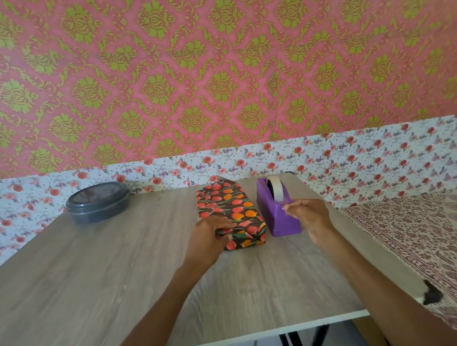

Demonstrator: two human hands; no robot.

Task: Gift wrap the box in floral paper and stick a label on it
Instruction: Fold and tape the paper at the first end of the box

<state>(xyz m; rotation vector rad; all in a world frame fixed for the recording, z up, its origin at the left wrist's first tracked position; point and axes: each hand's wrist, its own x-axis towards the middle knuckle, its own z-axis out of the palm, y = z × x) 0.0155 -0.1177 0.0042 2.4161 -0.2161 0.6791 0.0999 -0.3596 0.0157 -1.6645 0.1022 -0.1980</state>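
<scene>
A long box wrapped in dark floral paper (228, 207) with orange and red tulips lies on the wooden table (94, 274), pointing away from me. My left hand (208, 238) holds its near left corner, fingers over the folded paper at the near end. Right beside the box stands a purple tape dispenser (273, 210) with a roll of white tape (276, 188). My right hand (309, 217) is at the dispenser's near end, where thumb and fingers pinch the tape end at the cutter. No label is in view.
A round dark grey lidded container (98, 202) sits at the table's far left. Floral paper lines the wall behind the table. A bed with a patterned cover (426, 230) lies to the right. The table's front edge runs below my forearms.
</scene>
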